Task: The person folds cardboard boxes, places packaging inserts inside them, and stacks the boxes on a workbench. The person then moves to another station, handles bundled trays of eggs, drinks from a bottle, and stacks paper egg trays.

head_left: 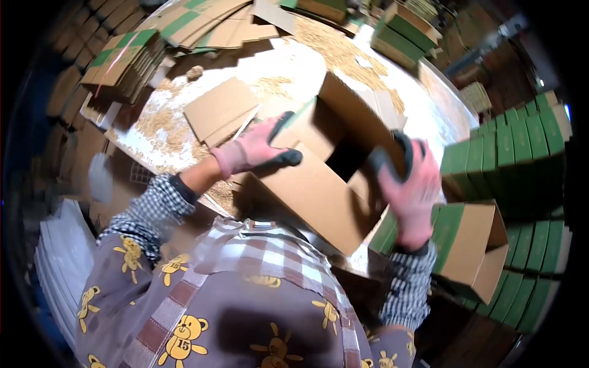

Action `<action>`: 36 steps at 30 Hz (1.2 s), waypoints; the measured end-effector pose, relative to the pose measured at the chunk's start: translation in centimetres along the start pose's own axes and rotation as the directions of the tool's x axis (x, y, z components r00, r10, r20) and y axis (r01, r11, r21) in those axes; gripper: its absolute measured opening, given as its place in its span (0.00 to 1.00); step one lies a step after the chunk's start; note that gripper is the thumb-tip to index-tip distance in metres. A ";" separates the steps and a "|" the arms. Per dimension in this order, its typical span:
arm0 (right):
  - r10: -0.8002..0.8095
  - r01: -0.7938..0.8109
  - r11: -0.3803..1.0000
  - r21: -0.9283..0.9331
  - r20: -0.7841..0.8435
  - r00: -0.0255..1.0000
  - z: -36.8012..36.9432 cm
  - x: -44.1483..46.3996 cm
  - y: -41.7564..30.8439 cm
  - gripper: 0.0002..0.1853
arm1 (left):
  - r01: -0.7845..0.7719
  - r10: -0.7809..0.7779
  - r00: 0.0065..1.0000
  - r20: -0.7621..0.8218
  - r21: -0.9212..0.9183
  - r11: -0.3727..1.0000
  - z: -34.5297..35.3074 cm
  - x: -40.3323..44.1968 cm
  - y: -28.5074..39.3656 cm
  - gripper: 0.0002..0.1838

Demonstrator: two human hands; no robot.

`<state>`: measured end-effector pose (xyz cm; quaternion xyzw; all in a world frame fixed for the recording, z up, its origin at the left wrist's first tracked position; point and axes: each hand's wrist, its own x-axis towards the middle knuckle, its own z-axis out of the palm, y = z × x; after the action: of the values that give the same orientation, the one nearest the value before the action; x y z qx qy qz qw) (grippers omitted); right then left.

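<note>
A brown cardboard box stands tilted in front of my body, its top open and its inside dark. My left hand, in a pink glove with dark fingertips, grips the box's left edge, the thumb lying across the near side. On the opposite side, my right hand, gloved alike, clasps the right wall with the fingers spread around its rim. Part of those fingers is hidden behind the cardboard. Just left of the box, a flat cardboard piece lies on the white work table.
Small tan bits are scattered over the table. Bundled flat cartons sit at the left, with loose cardboard sheets behind. To the right are an open green-and-brown box and stacked green cartons. White sheets stand at lower left.
</note>
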<state>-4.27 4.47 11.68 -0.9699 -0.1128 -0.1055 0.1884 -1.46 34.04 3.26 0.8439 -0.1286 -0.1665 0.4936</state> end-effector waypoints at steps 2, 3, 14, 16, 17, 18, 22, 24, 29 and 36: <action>-0.278 0.266 0.955 0.135 0.084 0.957 2.8 -5.1 -0.6 0.52 | -0.148 0.162 0.956 -0.245 0.074 0.986 1.7 -0.3 -2.1 0.40; -0.237 0.288 0.953 -0.098 0.357 0.903 3.8 -6.3 -2.7 0.62 | -0.132 0.184 0.934 -0.307 0.185 0.974 2.7 0.3 -4.7 0.38; 0.401 -0.267 0.129 0.955 0.196 0.895 16.5 -14.7 5.7 0.34 | -0.582 0.577 0.812 0.084 0.186 0.792 -3.8 -1.5 10.6 0.27; 0.359 -0.146 0.303 0.942 0.029 0.933 9.3 -9.6 -0.7 0.31 | -0.730 0.737 0.674 0.036 0.185 0.658 0.8 -0.5 7.8 0.26; 0.347 -0.123 0.320 0.939 0.005 0.938 9.0 -9.6 1.6 0.33 | -0.766 0.770 0.634 0.073 0.189 0.614 2.3 -0.8 7.8 0.24; 0.342 -0.111 0.339 0.934 -0.013 0.940 8.6 -10.1 3.9 0.34 | -0.778 0.744 0.628 0.228 0.215 0.590 3.8 -1.0 8.7 0.21; 0.504 -0.568 0.617 0.545 0.281 0.817 2.6 -2.9 -3.3 0.36 | -0.803 0.606 0.596 0.528 0.386 0.454 11.9 -0.3 8.7 0.07; 0.403 -0.405 0.619 0.673 0.171 0.899 4.3 -3.3 -0.3 0.36 | -0.836 0.743 0.514 0.429 0.054 0.547 6.5 0.0 8.2 0.12; 0.413 -0.367 0.832 0.417 -0.022 0.911 5.3 -3.4 -5.2 0.27 | -0.566 0.143 0.784 -0.604 -0.600 0.565 -10.8 2.8 -8.5 0.23; 0.463 -0.460 0.877 0.136 0.013 0.886 6.6 -3.0 -4.6 0.25 | -0.172 -0.597 0.669 -0.442 -0.874 0.455 -26.6 14.1 -33.9 0.11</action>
<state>-7.28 10.68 6.57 -0.9527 0.1165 -0.0591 0.2744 24.03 65.97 -16.40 0.4768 0.2921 0.0620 0.8267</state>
